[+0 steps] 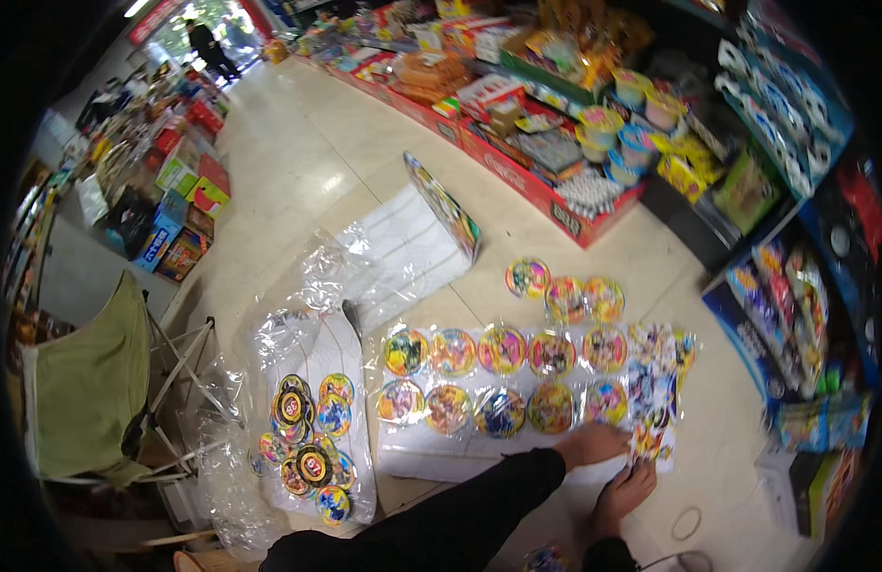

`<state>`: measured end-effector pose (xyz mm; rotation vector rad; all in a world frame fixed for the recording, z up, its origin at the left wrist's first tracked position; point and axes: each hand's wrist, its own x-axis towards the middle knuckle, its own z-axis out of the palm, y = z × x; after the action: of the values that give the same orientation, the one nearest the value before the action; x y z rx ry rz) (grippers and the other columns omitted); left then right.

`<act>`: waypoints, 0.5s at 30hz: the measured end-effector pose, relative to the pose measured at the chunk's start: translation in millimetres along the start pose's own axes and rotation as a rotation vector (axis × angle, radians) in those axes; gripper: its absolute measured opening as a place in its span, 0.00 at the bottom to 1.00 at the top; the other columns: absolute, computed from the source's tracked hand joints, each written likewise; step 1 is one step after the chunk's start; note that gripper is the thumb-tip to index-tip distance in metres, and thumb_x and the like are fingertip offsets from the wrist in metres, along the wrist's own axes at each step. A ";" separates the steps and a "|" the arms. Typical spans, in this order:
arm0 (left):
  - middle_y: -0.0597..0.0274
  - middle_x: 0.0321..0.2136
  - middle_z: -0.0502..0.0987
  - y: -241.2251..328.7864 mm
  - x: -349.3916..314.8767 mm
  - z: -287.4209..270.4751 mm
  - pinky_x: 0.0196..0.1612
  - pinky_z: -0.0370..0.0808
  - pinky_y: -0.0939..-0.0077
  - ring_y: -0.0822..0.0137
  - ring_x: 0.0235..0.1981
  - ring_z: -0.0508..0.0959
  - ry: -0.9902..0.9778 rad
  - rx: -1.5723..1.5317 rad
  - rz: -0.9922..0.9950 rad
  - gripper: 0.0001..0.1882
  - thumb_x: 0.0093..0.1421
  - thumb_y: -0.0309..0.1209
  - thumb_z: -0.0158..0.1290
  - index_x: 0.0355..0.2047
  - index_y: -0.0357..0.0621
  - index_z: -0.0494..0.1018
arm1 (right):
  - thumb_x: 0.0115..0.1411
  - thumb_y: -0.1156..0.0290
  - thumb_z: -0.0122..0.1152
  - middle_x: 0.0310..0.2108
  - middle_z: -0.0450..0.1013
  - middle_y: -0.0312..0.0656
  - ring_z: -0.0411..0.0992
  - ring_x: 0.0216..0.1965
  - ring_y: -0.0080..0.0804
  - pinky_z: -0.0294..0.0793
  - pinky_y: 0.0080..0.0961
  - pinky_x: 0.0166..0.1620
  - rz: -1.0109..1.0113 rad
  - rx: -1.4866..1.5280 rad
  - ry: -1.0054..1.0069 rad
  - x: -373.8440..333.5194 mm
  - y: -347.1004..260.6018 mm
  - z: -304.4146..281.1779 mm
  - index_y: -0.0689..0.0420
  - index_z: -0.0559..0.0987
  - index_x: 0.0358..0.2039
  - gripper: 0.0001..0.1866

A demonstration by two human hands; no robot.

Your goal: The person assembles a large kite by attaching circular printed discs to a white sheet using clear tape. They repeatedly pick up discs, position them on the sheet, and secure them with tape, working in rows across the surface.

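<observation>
A white backing sheet [422,461] lies on the floor in front of me, with two rows of colourful round cards [503,351] under clear plastic. A printed picture strip [653,381] runs along its right end. My left hand [593,444] reaches across from the lower left and rests at the sheet's lower right corner; its fingertips are hard to make out. Close beside it, my right hand [627,493] has its fingers closed on the lower edge of the strip. Three loose round cards [566,299] lie beyond the sheet.
Left of the sheet, several round cards [334,414] lie on another white sheet, near crumpled clear plastic [226,477]. Farther off stands a folded printed card [443,208]. A green folding chair [88,381] is at left. Red display trays [527,181] and shelves of goods line the right.
</observation>
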<state>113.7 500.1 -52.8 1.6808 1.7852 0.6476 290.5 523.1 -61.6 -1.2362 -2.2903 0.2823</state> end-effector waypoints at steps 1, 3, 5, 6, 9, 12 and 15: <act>0.53 0.29 0.76 -1.4 -3.3 1.0 0.34 0.76 0.53 0.49 0.31 0.79 0.044 0.019 0.028 0.12 0.66 0.40 0.45 0.38 0.47 0.72 | 0.65 0.69 0.50 0.53 0.67 0.59 0.64 0.55 0.60 0.62 0.52 0.59 0.012 0.004 -0.009 2.3 -6.1 -2.8 0.65 0.73 0.49 0.16; 0.51 0.29 0.77 2.0 2.1 -6.6 0.34 0.74 0.49 0.45 0.31 0.79 -0.002 -0.018 -0.013 0.15 0.66 0.44 0.45 0.41 0.46 0.70 | 0.65 0.70 0.49 0.53 0.67 0.58 0.64 0.55 0.59 0.62 0.52 0.59 0.052 -0.011 -0.034 7.1 -8.3 -6.2 0.66 0.73 0.49 0.16; 0.44 0.30 0.78 33.7 14.0 -45.8 0.36 0.74 0.45 0.41 0.33 0.79 -0.128 -0.114 -0.077 0.19 0.65 0.48 0.44 0.43 0.45 0.68 | 0.65 0.70 0.49 0.53 0.67 0.58 0.64 0.55 0.59 0.62 0.51 0.59 0.033 -0.042 0.002 14.5 7.4 -12.4 0.66 0.73 0.48 0.15; 0.43 0.30 0.79 36.3 12.1 -53.0 0.37 0.74 0.45 0.41 0.33 0.79 -0.161 -0.118 -0.080 0.20 0.65 0.49 0.44 0.43 0.45 0.68 | 0.65 0.71 0.49 0.53 0.67 0.58 0.64 0.55 0.59 0.62 0.51 0.59 0.020 -0.031 0.001 14.8 6.5 -11.9 0.66 0.73 0.48 0.15; 0.44 0.27 0.78 31.9 7.9 -41.6 0.34 0.73 0.44 0.41 0.30 0.79 -0.093 -0.137 -0.080 0.18 0.65 0.47 0.44 0.40 0.45 0.67 | 0.65 0.72 0.49 0.52 0.68 0.57 0.65 0.54 0.58 0.63 0.51 0.57 0.084 -0.036 -0.014 14.4 -2.8 -13.5 0.65 0.72 0.46 0.13; 0.46 0.28 0.76 28.6 14.3 -32.1 0.33 0.74 0.48 0.44 0.30 0.79 -0.085 -0.092 -0.030 0.14 0.65 0.44 0.45 0.38 0.46 0.68 | 0.65 0.70 0.49 0.51 0.68 0.56 0.66 0.53 0.58 0.64 0.52 0.55 0.147 -0.008 -0.013 18.3 -5.2 -16.2 0.64 0.72 0.46 0.13; 0.51 0.32 0.74 16.0 15.4 -23.3 0.32 0.75 0.53 0.49 0.31 0.79 0.014 0.104 0.220 0.09 0.64 0.38 0.47 0.37 0.47 0.69 | 0.66 0.65 0.48 0.49 0.69 0.56 0.67 0.52 0.58 0.65 0.52 0.54 0.081 -0.015 -0.003 23.1 -4.2 -15.1 0.63 0.73 0.45 0.15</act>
<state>108.1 517.8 -26.6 1.9667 1.6825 0.6716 285.1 538.9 -39.2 -1.3393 -2.2520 0.2966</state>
